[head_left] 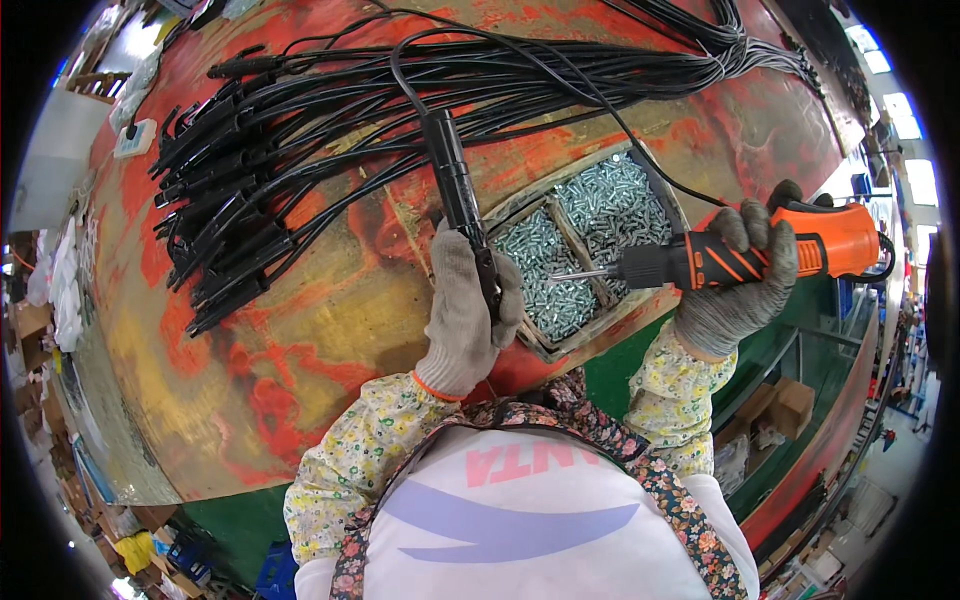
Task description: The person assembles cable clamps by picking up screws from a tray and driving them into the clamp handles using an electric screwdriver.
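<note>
My left hand point(460, 315), in a grey knit glove, is closed around the lower end of a black welding electrode holder point(455, 170). Its cable loops up and back from the top. In my gloved right hand point(735, 300) is an orange and black electric screwdriver point(845, 238), lying level with its bit point(585, 275) pointing left. The bit is over a wooden box point(605, 328) with dividers, filled with small silvery screws point(610, 205). A gap separates the bit from the electrode holder. My left fingertips are partly hidden behind the holder.
A bundle of similar black holders point(225, 200) with long cables point(560, 75) stretches across the far side of the red and tan worktable point(330, 400). A white power socket point(134, 138) sits at the far left. Cardboard boxes point(790, 405) stand on a lower shelf to the right.
</note>
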`<state>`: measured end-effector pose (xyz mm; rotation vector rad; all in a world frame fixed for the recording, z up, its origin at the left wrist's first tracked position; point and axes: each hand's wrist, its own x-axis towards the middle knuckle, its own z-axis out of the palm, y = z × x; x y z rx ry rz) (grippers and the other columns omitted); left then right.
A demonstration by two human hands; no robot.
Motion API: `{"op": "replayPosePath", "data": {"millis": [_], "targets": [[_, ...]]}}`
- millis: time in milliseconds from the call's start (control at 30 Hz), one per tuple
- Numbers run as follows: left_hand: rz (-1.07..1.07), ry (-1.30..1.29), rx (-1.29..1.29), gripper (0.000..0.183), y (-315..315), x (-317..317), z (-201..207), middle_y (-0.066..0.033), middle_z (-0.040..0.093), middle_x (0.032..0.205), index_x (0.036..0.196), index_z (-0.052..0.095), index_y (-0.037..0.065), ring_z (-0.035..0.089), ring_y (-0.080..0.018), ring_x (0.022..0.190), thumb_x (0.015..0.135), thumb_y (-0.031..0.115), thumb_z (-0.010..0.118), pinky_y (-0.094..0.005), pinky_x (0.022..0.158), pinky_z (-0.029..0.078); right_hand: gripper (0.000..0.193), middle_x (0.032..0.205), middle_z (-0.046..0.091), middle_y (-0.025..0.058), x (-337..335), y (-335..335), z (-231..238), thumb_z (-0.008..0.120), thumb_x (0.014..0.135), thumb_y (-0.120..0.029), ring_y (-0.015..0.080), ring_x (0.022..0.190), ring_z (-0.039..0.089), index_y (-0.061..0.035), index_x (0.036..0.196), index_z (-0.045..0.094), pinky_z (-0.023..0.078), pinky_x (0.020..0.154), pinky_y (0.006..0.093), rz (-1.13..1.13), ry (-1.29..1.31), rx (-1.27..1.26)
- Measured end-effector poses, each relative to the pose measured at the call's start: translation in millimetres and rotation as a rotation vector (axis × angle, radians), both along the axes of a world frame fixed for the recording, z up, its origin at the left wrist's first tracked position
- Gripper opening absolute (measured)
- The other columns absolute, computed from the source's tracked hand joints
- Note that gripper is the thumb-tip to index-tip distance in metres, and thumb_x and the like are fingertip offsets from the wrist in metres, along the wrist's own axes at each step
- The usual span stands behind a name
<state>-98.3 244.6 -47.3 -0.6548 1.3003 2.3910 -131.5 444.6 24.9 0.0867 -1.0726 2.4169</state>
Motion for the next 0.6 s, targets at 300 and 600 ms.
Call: {"op": "replayPosePath", "data": {"millis": [300, 600], "targets": [[0.067, -0.017, 0.346, 0.064, -2, -1, -13, -0.0029, 0.046, 0.053, 0.084, 0.052, 0.010, 0.038, -0.0130, 0.037, 0.083, 0.072, 0.034, -0.0258, 0.036, 0.031, 0.030, 0.074, 0.050, 0.0020, -16, -19, -20, 0.061, 0.086, -0.017, 0.0146, 0.066, 0.053, -0.0074, 0.111, 0.048, 0.048, 0.053, 0.0264, 0.168, -0.052, -0.310], [0.124, -0.153, 0.304, 0.063, -5, -5, -12, -0.0026, 0.046, 0.056, 0.113, 0.044, 0.016, 0.040, -0.0128, 0.039, 0.084, 0.071, 0.035, -0.0262, 0.035, 0.032, 0.037, 0.074, 0.051, 0.0030, -10, -33, -47, 0.061, 0.084, -0.015, 0.0142, 0.068, 0.055, -0.0004, 0.115, 0.047, 0.048, 0.053, 0.0249, 0.067, -0.185, -0.299]]}}
